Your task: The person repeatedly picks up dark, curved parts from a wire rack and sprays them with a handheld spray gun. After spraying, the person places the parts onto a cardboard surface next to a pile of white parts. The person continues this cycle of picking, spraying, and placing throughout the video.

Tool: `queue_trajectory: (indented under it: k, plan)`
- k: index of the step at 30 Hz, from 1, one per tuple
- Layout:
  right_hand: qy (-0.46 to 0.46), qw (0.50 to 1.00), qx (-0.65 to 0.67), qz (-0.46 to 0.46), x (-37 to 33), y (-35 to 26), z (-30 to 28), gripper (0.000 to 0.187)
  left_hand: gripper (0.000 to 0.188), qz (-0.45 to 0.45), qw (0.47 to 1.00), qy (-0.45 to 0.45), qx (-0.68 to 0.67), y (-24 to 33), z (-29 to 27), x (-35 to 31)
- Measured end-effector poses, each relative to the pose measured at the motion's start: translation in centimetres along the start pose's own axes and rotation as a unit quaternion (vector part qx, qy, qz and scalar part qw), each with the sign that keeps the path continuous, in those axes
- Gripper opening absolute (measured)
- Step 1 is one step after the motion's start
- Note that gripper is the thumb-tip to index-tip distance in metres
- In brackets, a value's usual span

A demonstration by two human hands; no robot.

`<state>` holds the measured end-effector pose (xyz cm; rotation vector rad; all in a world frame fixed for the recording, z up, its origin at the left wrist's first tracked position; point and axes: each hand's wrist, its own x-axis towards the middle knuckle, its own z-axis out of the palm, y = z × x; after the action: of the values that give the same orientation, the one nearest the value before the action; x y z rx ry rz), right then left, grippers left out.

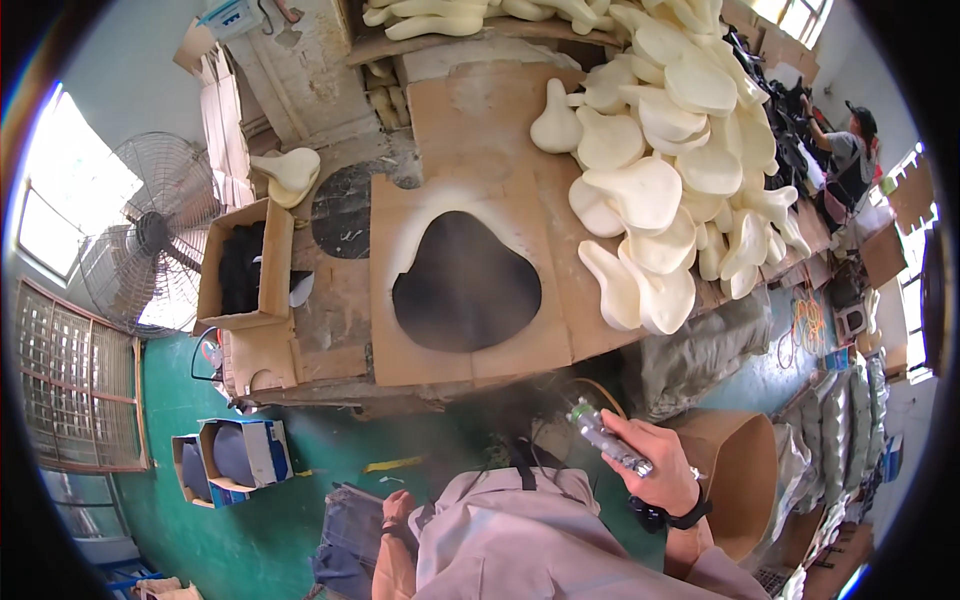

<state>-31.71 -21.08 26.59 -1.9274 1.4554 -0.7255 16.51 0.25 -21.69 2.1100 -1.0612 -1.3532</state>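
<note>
My right hand [660,465] is closed around a metal spray gun [610,440] with a green part at its front end, held in front of my body below the table edge. A hose runs near the gun. My left hand [398,507] hangs low beside my waist, next to some dark blue cloth [350,530]; its fingers are too small and partly hidden to read. On the table, a black, rounded triangular sheet [468,285] lies flat on a cardboard piece [400,365], with a pale coating on the cardboard around its upper edge.
Cream foam saddle pads [640,190] are heaped at the table's right. At its left stand a box of black pieces [265,270] and two stacked pads [290,172]. Beyond is a large fan [150,230]. A cardboard box [735,470] stands by my right arm. A person [850,165] works far right.
</note>
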Motion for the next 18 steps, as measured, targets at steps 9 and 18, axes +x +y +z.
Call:
queue_trajectory:
  k: [9,18]
  plan:
    - [0.056,0.997,-0.012,0.046,-0.3,-0.4,-0.9,0.053,0.039,-0.151,0.982,-0.027,-0.109,1.5,0.1,-1.9]
    - [-0.037,0.998,0.049,-0.031,3.4,-1.8,2.1,0.066,0.022,-0.155,0.95,0.009,-0.269,5.3,-0.9,0.3]
